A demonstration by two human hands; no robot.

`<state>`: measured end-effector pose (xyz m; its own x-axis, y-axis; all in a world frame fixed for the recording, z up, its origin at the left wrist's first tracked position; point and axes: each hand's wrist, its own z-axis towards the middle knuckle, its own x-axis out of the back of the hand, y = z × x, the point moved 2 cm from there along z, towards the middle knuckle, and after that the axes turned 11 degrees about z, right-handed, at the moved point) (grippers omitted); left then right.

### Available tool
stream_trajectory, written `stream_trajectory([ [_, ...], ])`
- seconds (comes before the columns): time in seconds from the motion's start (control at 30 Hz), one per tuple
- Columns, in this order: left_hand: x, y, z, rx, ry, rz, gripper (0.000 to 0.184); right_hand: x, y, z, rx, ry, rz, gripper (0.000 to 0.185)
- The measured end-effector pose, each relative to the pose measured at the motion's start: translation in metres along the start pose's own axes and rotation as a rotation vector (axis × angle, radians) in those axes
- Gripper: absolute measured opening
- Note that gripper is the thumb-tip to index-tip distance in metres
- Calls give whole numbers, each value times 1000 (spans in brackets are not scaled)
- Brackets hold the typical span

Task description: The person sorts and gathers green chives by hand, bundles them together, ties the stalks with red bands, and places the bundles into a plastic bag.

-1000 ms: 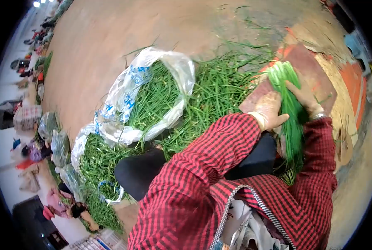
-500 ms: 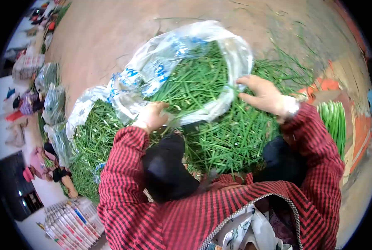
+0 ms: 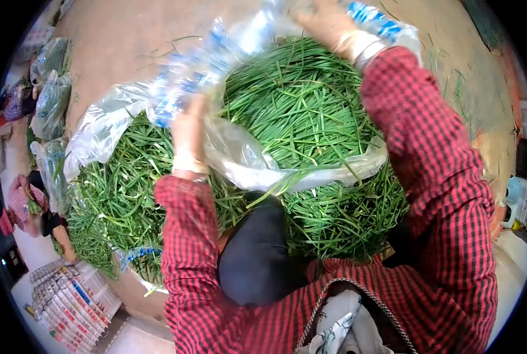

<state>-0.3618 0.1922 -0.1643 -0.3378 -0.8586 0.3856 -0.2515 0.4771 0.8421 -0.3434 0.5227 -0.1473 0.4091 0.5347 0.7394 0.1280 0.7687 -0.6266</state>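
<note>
A clear plastic bag (image 3: pixel 245 171) with blue print lies open around a mass of long green stalks (image 3: pixel 310 112). At the bag's left side is my left hand (image 3: pixel 190 127), smeared by motion against the plastic, its fingers not readable. My right hand (image 3: pixel 325 23) reaches over the far rim of the bag, beside its blue-printed edge; the fingertips are blurred there. Loose green stalks (image 3: pixel 346 212) spill in front of the bag, near my knees. Another heap of greens (image 3: pixel 121 194) lies to the left, partly under plastic.
Filled plastic bags (image 3: pixel 52 106) line the left side. A person in pink (image 3: pixel 24 203) sits at the far left. A striped woven bag (image 3: pixel 74 307) stands at the lower left. A light blue container (image 3: pixel 516 197) is at the right edge.
Both hands have left the green bundle on the board at the right and come to the bag. Since then they have moved farther out, and the bag's far side is spread wider.
</note>
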Motion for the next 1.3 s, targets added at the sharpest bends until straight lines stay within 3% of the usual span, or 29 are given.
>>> stream_trajectory([
  [0.07, 13, 40, 2, -295, 263, -231, 49, 16, -10, -5, 450, 382, -39, 28],
  [0.1, 21, 37, 9, -305, 258, -291, 45, 22, -17, -2, 50, -156, 248, 40],
  [0.13, 28, 35, 16, -316, 257, -353, 42, 21, -36, -25, -70, -353, 282, 40],
  [0.2, 26, 30, 14, -303, 219, -350, 36, -23, -32, -53, 100, -543, -40, 41],
  [0.23, 15, 25, 11, -259, 99, -369, 38, -44, -36, -58, 68, -676, -174, 53],
  [0.27, 5, 18, 10, -216, -19, -386, 40, -73, -27, -65, 301, -576, -264, 65],
  [0.3, -3, 4, 12, -212, -56, -378, 44, -90, -39, -68, 340, -559, -380, 72],
  [0.33, -12, -8, 16, -209, -95, -370, 48, -110, -39, -68, 321, -643, -373, 83],
  [0.37, -17, -11, 19, -122, -97, -326, 58, -144, -32, -66, 346, -579, -418, 85],
  [0.43, -19, -15, 22, -148, -36, -299, 61, -210, -18, -63, 386, -448, -507, 90],
  [0.5, -18, -12, 23, -203, 38, -353, 66, -202, -35, -52, 317, -290, -247, 86],
  [0.57, -17, -18, 32, -185, 58, -390, 65, -181, -39, -24, -36, -762, -51, 87],
  [0.63, -13, -23, 39, -159, 96, -456, 64, -165, -29, -10, -112, -856, 413, 86],
  [0.7, -14, -24, 47, -162, 40, -427, 62, -165, -33, -2, -199, -936, 532, 85],
  [0.73, -15, -24, 50, -167, -16, -396, 60, -168, -41, 2, -157, -1008, 196, 88],
  [0.8, -18, -27, 51, -193, -43, -363, 55, -190, -30, -9, -112, -1065, -142, 91],
  [0.83, -22, -32, 55, -159, -91, -370, 53, -219, -8, -26, 147, -691, -237, 94],
  [0.93, -30, -35, 58, -123, -140, -357, 51, -199, -48, -29, 209, -135, -322, 98],
  [0.97, -30, -30, 57, -143, -104, -366, 46, -193, -50, -20, 105, -517, -314, 92],
  [1.03, -27, -27, 54, -188, -16, -434, 40, -189, -45, -33, 150, -730, -154, 78],
  [1.07, -21, -25, 54, -211, -64, -501, 38, -184, -40, -41, 177, -756, -81, 72],
  [1.13, -12, -57, 66, -499, -47, -649, 33, -176, -18, -62, 256, -703, 71, 64],
  [1.17, -10, -74, 72, -658, -54, -713, 31, -173, -9, -70, 208, -728, -3, 65],
  [1.2, -4, -56, 70, -368, -57, -767, 33, -158, -7, -75, 185, -740, -44, 65],
  [1.3, 3, -72, 77, -416, -121, -819, 40, -65, -36, -78, 146, -659, 24, 72],
])
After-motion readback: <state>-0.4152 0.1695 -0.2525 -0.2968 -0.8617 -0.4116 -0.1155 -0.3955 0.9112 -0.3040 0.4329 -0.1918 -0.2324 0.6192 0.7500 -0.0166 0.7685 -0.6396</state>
